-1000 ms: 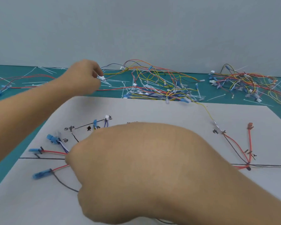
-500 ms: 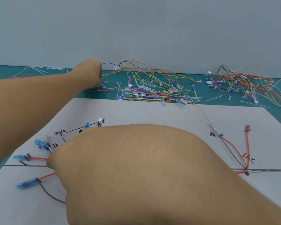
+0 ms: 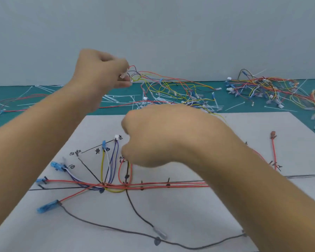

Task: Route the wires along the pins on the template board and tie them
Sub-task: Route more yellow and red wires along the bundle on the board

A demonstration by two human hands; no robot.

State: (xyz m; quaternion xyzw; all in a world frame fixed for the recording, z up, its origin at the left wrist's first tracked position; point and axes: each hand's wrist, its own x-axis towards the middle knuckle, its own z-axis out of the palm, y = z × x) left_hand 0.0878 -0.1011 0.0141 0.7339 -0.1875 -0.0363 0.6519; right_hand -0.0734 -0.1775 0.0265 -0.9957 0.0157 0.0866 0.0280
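Up at eleven o'clock the left hand pinches a pale connector, tethered to the loose pile at one o'clock. The right hand hovers curled over the template board; whether it grips anything I cannot tell. A fresh lead is being fetched, I'd say; next, free it and lay it beside the routed bundle.

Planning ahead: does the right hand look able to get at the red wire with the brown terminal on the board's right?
Probably yes: the right hand hovers over the middle of the board, and the red wire lies uncovered to its right, with nothing between.
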